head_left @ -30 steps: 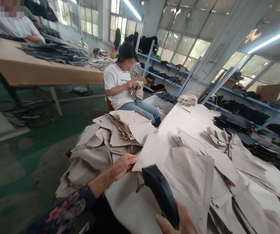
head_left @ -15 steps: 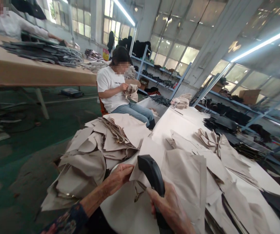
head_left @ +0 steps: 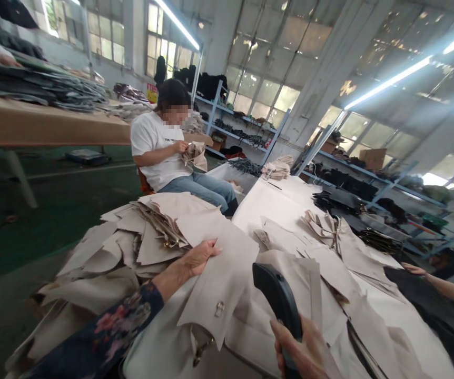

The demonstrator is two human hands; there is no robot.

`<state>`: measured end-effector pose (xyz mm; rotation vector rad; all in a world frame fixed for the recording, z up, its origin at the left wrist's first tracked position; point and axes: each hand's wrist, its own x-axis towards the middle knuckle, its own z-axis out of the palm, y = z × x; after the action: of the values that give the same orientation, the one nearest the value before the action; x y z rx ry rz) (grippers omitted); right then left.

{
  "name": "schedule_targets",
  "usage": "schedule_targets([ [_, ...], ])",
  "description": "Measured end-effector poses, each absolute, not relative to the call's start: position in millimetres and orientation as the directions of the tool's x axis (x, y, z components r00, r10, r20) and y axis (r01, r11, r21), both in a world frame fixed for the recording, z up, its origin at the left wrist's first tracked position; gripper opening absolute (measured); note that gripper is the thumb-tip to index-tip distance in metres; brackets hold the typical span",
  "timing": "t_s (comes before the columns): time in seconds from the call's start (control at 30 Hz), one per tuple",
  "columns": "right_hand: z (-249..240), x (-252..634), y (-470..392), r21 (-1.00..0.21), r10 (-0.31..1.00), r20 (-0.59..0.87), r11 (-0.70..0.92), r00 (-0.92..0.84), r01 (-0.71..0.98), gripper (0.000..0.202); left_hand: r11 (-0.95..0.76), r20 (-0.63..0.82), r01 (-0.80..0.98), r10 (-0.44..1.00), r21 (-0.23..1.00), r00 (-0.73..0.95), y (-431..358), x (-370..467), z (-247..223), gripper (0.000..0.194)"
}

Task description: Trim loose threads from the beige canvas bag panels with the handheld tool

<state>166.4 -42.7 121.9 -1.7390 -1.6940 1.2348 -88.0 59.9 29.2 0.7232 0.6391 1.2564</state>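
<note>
My left hand (head_left: 200, 257) pinches the edge of a beige fabric piece (head_left: 227, 268), which carries a small metal buckle (head_left: 219, 309). A metal clasp (head_left: 202, 351) hangs beneath its lower end. To the right, my right hand (head_left: 304, 345) is wrapped round the handle of a black curved tool (head_left: 278, 295), whose head is raised beside the fabric. The tool's working end cannot be made out. More beige pieces (head_left: 290, 279) lie under and beside the tool.
Stacked beige pieces (head_left: 148, 231) rise at the left. A white table (head_left: 250, 202) bears further pieces. Ahead sits a person (head_left: 159, 142) holding fabric. Another person's hand (head_left: 414, 269) touches black material at the right; an arm reaches over dark stacks (head_left: 45, 87) at the upper left.
The black tool has moved right, away from the fabric. My left hand has shifted up, with the piece now spread and its buckle showing. Another person's hand has appeared at the right.
</note>
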Motion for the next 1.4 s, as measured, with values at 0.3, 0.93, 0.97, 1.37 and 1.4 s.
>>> schedule_targets([
  [0.3,127,138,-23,-0.851,0.918,-0.245,-0.050,-0.311,0.522,0.029,0.026,0.084,-0.542,0.981,0.840,0.177,24,-72,65,0.050],
  [0.93,132,160,-17,-0.841,0.951,-0.263,-0.142,-0.165,0.523,0.032,0.078,-0.030,-0.626,0.996,0.776,0.087,20,-71,42,0.056],
  [0.97,123,160,-18,-0.840,0.942,-0.280,-0.149,-0.182,0.521,0.032,0.082,-0.033,-0.624,0.995,0.777,0.089,20,-71,42,0.055],
  [1.37,117,154,6,-0.862,0.977,-0.159,-0.065,-0.145,0.503,0.029,0.096,-0.040,-0.631,0.994,0.769,0.101,8,-77,33,0.034],
  [1.4,121,158,4,-0.864,0.981,-0.145,-0.063,-0.127,0.500,0.030,0.096,-0.053,-0.638,0.995,0.764,0.086,6,-77,33,0.034],
])
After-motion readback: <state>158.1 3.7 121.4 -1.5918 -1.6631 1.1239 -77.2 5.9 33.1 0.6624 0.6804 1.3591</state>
